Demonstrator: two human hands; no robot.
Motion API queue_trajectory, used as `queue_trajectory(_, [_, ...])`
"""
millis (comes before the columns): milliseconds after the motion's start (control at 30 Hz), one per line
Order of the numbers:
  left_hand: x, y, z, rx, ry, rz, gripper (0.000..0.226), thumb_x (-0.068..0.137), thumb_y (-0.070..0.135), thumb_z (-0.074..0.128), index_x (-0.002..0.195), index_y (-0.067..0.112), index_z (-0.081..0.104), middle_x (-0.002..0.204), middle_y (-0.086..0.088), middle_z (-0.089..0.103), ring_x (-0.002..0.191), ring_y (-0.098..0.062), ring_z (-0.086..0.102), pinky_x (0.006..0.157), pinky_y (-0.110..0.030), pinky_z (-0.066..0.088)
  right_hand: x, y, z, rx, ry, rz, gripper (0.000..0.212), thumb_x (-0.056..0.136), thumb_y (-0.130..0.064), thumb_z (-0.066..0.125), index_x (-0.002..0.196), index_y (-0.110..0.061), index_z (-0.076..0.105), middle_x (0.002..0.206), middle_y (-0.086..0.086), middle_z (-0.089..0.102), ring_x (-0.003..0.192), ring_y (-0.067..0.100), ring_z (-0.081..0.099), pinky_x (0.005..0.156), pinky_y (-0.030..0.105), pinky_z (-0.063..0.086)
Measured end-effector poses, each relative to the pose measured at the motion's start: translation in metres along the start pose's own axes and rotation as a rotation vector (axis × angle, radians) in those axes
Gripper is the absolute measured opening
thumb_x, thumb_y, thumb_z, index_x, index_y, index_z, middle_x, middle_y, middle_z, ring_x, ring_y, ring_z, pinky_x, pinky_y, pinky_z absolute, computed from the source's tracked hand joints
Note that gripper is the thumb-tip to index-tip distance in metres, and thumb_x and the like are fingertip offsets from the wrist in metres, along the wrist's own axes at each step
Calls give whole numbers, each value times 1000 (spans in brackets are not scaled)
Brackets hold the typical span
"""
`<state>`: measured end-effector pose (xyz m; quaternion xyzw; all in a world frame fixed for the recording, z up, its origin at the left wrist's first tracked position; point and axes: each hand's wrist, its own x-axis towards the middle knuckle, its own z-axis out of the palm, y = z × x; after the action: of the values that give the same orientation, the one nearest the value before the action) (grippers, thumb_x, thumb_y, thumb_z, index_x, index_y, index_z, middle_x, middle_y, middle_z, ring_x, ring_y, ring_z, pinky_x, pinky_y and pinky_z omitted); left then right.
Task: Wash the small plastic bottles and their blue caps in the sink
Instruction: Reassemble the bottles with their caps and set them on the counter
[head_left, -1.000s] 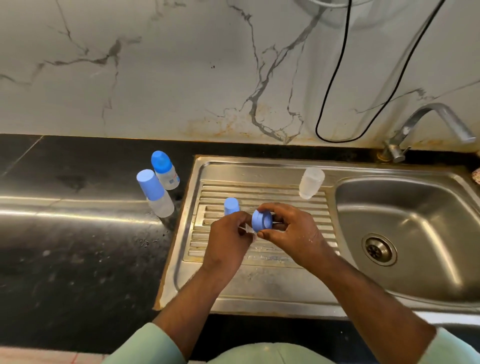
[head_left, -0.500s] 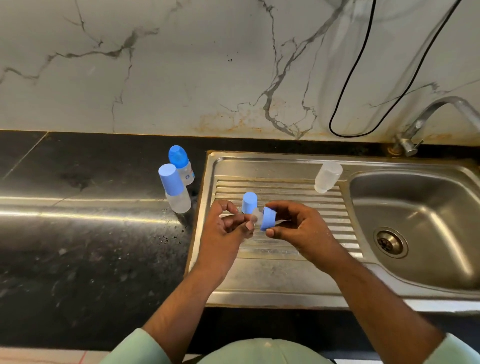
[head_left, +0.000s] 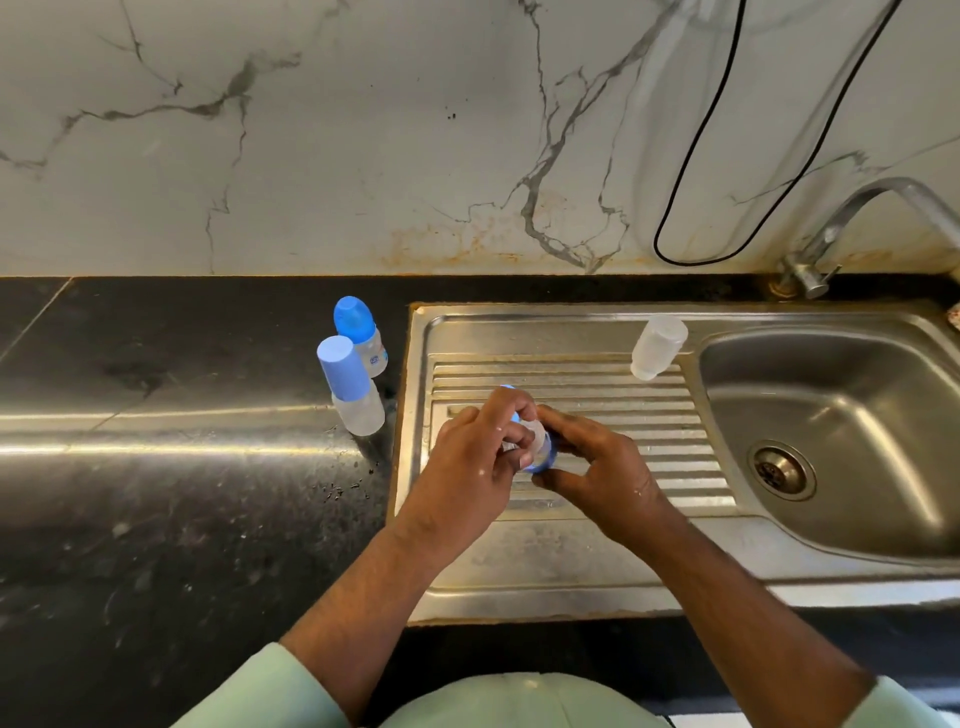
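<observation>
- Blue cap (head_left: 544, 457): over the draining board (head_left: 597, 551), pinched by the right hand (head_left: 597, 467).
- Left hand (head_left: 480, 457): fingers curled on a small clear piece; what it is, cannot tell.
- Two capped bottles (head_left: 352, 387): upright on the counter (head_left: 182, 519).
- Uncapped bottle (head_left: 657, 347): on the board.

Two small clear bottles stand upright on the black counter just left of the sink, each wearing a blue cap: the near one (head_left: 350, 387) and the far one (head_left: 361, 335), close together. An uncapped clear bottle (head_left: 657, 346) stands inverted on the ribbed drainboard near the basin. A blue cap (head_left: 544, 456) shows between two hands over the drainboard
</observation>
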<state>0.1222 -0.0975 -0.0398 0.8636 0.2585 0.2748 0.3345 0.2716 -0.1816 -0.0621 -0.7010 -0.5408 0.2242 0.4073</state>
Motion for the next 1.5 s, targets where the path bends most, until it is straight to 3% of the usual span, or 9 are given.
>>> queue_trajectory(200, [0, -9, 1, 6, 20, -15, 53, 85, 1, 72, 113, 33, 40, 99, 3, 71, 93, -12, 65, 82, -38, 58, 3, 3, 2, 117, 56, 54, 58, 72, -4, 82, 125, -21, 64, 113, -14, 65, 104, 0, 63, 92, 16, 50])
queue_trajectory(367, [7, -10, 1, 69, -123, 10, 53, 90, 6, 68, 126, 33, 40, 106, -4, 71, 98, -16, 64, 90, -38, 54, 4, -4, 0, 43, 48, 82, 64, 74, -12, 82, 108, -56, 52, 102, -37, 57, 98, -18, 51, 78, -1, 37])
queue_trajectory(500, [9, -10, -1, 195, -78, 33, 43, 92, 6, 65, 126, 26, 50, 106, 1, 72, 104, -17, 59, 92, -27, 28, 2, -3, 0, 38, 11, 100, 63, 74, -13, 83, 109, -54, 50, 98, -34, 55, 91, -13, 49, 71, 0, 36])
queue_trajectory(633, [7, -6, 10, 236, -72, 63, 54, 87, 6, 70, 115, 38, 37, 98, 3, 71, 95, -16, 61, 88, -26, 27, 0, -2, 4, 70, -29, 101, 61, 75, -7, 81, 112, -48, 55, 75, -31, 61, 69, -1, 56, 64, 11, 48])
queue_trajectory(767, [9, -6, 19, 255, 32, 26, 43, 77, 21, 82, 105, 32, 52, 94, 10, 68, 89, -9, 57, 86, -32, 30, -3, 1, 0, 171, -41, 155, 58, 76, -4, 80, 109, -45, 57, 91, -14, 69, 68, 12, 63, 68, 27, 59])
queue_trajectory(933, [18, 9, 15, -392, 127, -597, 28, 87, 28, 74, 111, 30, 61, 109, 8, 66, 92, -10, 64, 75, -25, 54, -4, 4, -19, 198, -55, 170, 55, 73, -10, 83, 105, -46, 56, 103, -16, 65, 78, 12, 66, 75, 31, 60])
queue_trajectory(1033, [16, 11, 23, -973, -112, -1078, 28, 102, 28, 53, 122, 11, 64, 105, -9, 74, 85, -26, 69, 70, -35, 53, -6, 3, -32, 241, -32, 173, 51, 69, -10, 86, 103, -39, 60, 96, -19, 66, 61, 6, 54, 61, 20, 52])
queue_trajectory(1200, [8, 31, 54, -1473, -106, -1134, 17, 93, 14, 55, 102, 5, 66, 80, -11, 66, 72, -21, 67, 62, -28, 53, -5, 4, -52, 257, -48, 200, 64, 69, -4, 83, 117, -40, 60, 95, -17, 67, 54, 1, 50, 57, 13, 44])
queue_trajectory(1500, [25, 50, 82, -1063, 149, -1161, 16, 96, 0, 53, 92, 5, 68, 75, -11, 68, 65, -16, 59, 60, -26, 49, -11, 7, -68, -109, -184, -81, 40, 82, -15, 77, 120, -18, 65, 106, -13, 58, 93, 1, 55, 80, 1, 39])
